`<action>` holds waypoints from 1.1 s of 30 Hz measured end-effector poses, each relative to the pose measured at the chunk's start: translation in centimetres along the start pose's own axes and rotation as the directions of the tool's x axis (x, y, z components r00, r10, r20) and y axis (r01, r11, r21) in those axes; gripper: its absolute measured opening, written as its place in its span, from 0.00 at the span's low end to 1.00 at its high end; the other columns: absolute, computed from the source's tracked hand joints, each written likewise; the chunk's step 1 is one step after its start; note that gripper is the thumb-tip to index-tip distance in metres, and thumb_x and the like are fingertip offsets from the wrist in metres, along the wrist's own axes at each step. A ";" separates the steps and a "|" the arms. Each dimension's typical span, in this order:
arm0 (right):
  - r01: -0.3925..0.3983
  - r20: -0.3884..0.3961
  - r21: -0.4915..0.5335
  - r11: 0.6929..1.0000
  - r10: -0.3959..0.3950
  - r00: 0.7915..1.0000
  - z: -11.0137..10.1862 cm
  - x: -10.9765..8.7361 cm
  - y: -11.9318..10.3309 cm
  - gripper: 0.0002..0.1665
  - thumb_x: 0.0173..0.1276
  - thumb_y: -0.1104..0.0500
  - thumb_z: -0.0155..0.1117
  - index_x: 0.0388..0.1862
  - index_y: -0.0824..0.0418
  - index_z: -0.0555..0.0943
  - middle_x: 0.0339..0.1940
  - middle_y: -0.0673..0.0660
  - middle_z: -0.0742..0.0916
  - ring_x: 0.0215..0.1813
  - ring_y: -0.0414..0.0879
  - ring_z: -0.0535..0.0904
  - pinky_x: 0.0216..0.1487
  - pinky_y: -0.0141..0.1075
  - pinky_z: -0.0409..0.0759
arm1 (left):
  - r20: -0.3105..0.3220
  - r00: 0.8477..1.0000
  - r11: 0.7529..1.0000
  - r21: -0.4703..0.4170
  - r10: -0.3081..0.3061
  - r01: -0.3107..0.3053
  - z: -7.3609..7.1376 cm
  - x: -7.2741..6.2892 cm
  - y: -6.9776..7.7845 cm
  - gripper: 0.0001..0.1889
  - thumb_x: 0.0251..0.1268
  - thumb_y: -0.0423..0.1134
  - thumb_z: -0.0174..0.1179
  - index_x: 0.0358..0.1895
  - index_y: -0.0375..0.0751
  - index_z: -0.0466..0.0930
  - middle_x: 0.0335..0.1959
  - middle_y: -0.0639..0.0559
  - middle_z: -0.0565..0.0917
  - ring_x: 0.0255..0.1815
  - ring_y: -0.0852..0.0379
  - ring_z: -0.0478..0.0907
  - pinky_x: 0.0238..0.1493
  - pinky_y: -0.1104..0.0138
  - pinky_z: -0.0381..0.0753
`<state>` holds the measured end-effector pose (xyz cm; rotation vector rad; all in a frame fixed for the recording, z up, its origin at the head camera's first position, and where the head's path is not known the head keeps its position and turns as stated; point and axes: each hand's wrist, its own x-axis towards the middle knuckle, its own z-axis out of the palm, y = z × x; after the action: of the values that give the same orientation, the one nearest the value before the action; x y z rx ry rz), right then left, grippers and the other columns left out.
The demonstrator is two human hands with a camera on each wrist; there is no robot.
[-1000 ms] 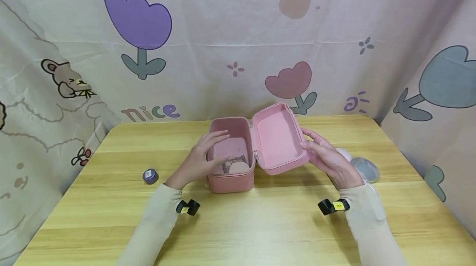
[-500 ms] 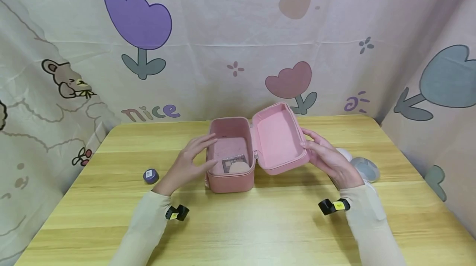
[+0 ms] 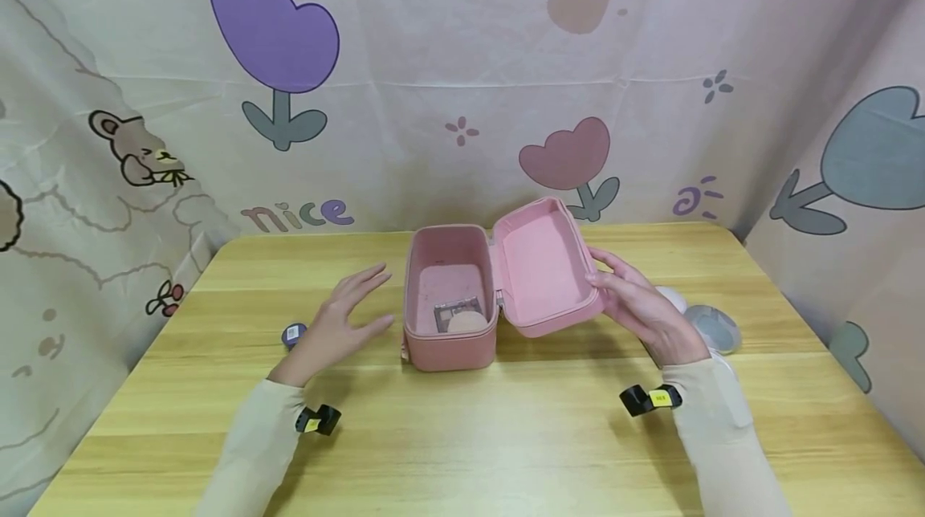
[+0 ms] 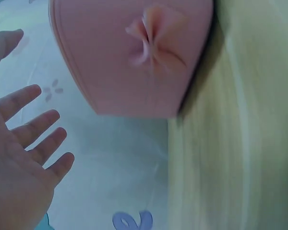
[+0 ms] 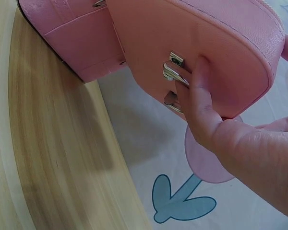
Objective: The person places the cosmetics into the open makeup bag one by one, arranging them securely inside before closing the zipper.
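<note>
A pink vanity case (image 3: 455,352) stands with its lid (image 3: 545,260) folded out to the right. Inside lie a clear-topped makeup palette (image 3: 450,311) and a pale round puff (image 3: 468,322). My right hand (image 3: 643,308) grips the lid's right edge, thumb at the rim. In the right wrist view, fingers of that hand lie against the lid's outer face beside a metal handle fitting (image 5: 176,72). My left hand (image 3: 336,332) is apart from the case, to its left, fingers spread and holding nothing. A bow (image 4: 153,43) shows on the case's side in the left wrist view.
A small dark purple round tin (image 3: 292,334) sits on the wooden table (image 3: 462,453), partly covered by my left hand. Behind my right wrist lie a grey rounded item (image 3: 714,328) and a white one (image 3: 672,298). A patterned cloth (image 3: 405,99) hangs behind the table.
My left hand has drawn back leftward from over the case's opening, uncovering the palette and puff and now overlapping the tin. The right hand keeps its hold on the lid.
</note>
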<state>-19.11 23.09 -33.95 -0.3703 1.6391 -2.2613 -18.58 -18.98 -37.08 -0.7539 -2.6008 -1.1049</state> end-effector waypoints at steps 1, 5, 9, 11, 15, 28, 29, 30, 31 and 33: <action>0.000 0.000 0.000 1.000 0.000 1.000 0.0 0.0 0.0 0.38 0.71 0.67 0.51 0.74 0.71 0.46 0.56 0.57 0.75 0.51 0.45 0.79 0.53 0.35 0.77 | -0.001 1.000 1.000 0.002 -0.009 0.009 -0.2 -0.2 -0.3 0.34 0.60 0.40 0.66 0.70 0.41 0.66 0.72 0.45 0.63 0.71 0.39 0.57 0.61 0.35 0.58; 0.000 0.002 -0.001 1.000 0.000 1.000 0.1 0.0 0.0 0.38 0.71 0.67 0.51 0.74 0.71 0.46 0.56 0.57 0.75 0.51 0.45 0.79 0.53 0.35 0.77 | 0.000 0.996 0.996 0.024 -0.091 0.091 -1.0 -1.2 -1.2 0.39 0.61 0.43 0.65 0.75 0.45 0.58 0.73 0.40 0.59 0.71 0.35 0.55 0.59 0.32 0.57; -0.006 -0.004 -0.006 1.000 0.006 1.000 0.1 0.1 0.0 0.39 0.71 0.67 0.51 0.74 0.72 0.45 0.57 0.58 0.74 0.51 0.45 0.79 0.53 0.34 0.77 | -0.012 0.991 0.990 0.032 -0.136 0.137 -1.6 -2.0 -2.3 0.43 0.61 0.43 0.66 0.77 0.46 0.52 0.73 0.36 0.57 0.71 0.32 0.53 0.58 0.31 0.55; -0.011 -0.005 -0.004 1.000 0.011 1.000 0.1 0.1 0.0 0.40 0.71 0.67 0.52 0.74 0.72 0.44 0.57 0.58 0.74 0.51 0.45 0.79 0.53 0.34 0.77 | -0.008 0.989 0.989 0.036 -0.144 0.145 -2.0 -2.4 -2.8 0.43 0.60 0.43 0.66 0.76 0.46 0.52 0.74 0.36 0.56 0.71 0.32 0.52 0.59 0.31 0.55; -0.011 -0.006 -0.006 1.000 0.010 1.000 0.0 0.0 0.0 0.40 0.71 0.67 0.52 0.74 0.72 0.44 0.57 0.58 0.74 0.51 0.45 0.79 0.53 0.34 0.77 | -0.003 0.988 0.985 0.072 -0.155 0.155 -3.2 -2.8 -4.0 0.43 0.61 0.44 0.66 0.76 0.43 0.53 0.74 0.36 0.54 0.71 0.32 0.50 0.58 0.30 0.54; -0.018 -0.031 -0.027 0.999 0.017 0.999 0.1 0.0 -0.1 0.40 0.71 0.67 0.51 0.75 0.72 0.44 0.59 0.60 0.71 0.52 0.45 0.79 0.54 0.34 0.76 | 0.034 0.942 0.941 -0.045 -0.333 0.334 -6.9 -4.0 -5.5 0.46 0.60 0.44 0.67 0.78 0.47 0.49 0.75 0.34 0.50 0.69 0.24 0.48 0.56 0.29 0.53; -0.018 -0.031 -0.028 0.999 0.017 0.999 0.1 0.0 -0.1 0.40 0.71 0.67 0.51 0.75 0.72 0.44 0.59 0.60 0.71 0.52 0.45 0.79 0.54 0.34 0.76 | 0.037 0.941 0.939 -0.062 -0.335 0.337 -7.0 -4.1 -5.6 0.46 0.60 0.44 0.67 0.78 0.47 0.49 0.75 0.34 0.50 0.69 0.24 0.49 0.57 0.30 0.53; -0.017 -0.031 -0.028 0.999 0.016 0.999 0.1 0.0 -0.1 0.40 0.70 0.67 0.51 0.75 0.72 0.44 0.59 0.60 0.71 0.52 0.45 0.79 0.54 0.34 0.76 | 0.039 0.941 0.938 -0.078 -0.337 0.339 -7.0 -4.2 -5.8 0.46 0.60 0.43 0.67 0.77 0.46 0.49 0.75 0.34 0.51 0.69 0.25 0.49 0.58 0.30 0.53; -0.017 -0.030 -0.026 1.000 0.016 0.999 0.1 0.0 -0.1 0.40 0.70 0.67 0.52 0.75 0.72 0.44 0.59 0.60 0.71 0.52 0.45 0.79 0.54 0.34 0.76 | 0.041 0.941 0.936 -0.094 -0.337 0.339 -7.1 -4.2 -5.9 0.46 0.60 0.43 0.67 0.77 0.45 0.50 0.75 0.34 0.51 0.69 0.25 0.49 0.59 0.31 0.53; -0.015 -0.028 -0.020 1.000 0.014 1.000 0.1 0.0 -0.1 0.40 0.70 0.67 0.52 0.75 0.72 0.44 0.59 0.60 0.71 0.51 0.45 0.79 0.54 0.34 0.77 | 0.046 0.943 0.934 -0.131 -0.328 0.332 -7.1 -4.4 -6.3 0.45 0.60 0.41 0.67 0.77 0.45 0.50 0.75 0.35 0.52 0.70 0.26 0.50 0.61 0.33 0.52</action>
<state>-19.11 23.02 -33.87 -0.3323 1.6737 -2.2507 -18.18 -29.43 -37.64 -0.3592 -2.7615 -1.3855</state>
